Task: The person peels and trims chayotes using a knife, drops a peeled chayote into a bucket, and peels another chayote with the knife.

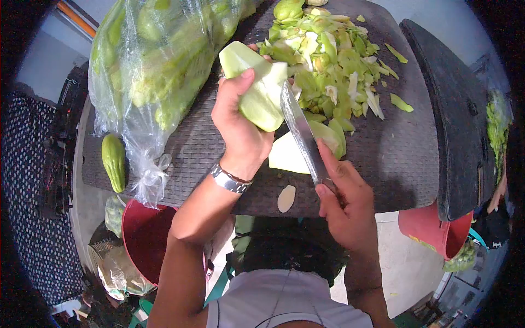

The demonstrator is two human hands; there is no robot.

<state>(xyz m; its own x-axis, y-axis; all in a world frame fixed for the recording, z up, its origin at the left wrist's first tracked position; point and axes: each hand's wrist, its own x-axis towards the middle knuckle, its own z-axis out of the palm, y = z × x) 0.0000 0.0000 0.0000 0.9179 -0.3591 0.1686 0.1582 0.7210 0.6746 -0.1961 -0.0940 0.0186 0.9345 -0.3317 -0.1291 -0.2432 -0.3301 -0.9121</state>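
Note:
My left hand is wrapped around a pale green peeled chayote, thumb across its top. The kitchen knife is in my right hand, closed on the handle, its blade slanting up to the chayote's right side. Below the blade lie pale cut pieces of chayote, partly hidden by the blade and the chayote. A thin pale oval slice sits near the table's front edge. Beyond my hands rises a heap of green peelings.
A knotted clear plastic bag full of green chayotes takes up the table's left side. One whole chayote lies left of its knot. Red buckets stand below the dark woven tabletop, left and right. A dark chair back borders the right.

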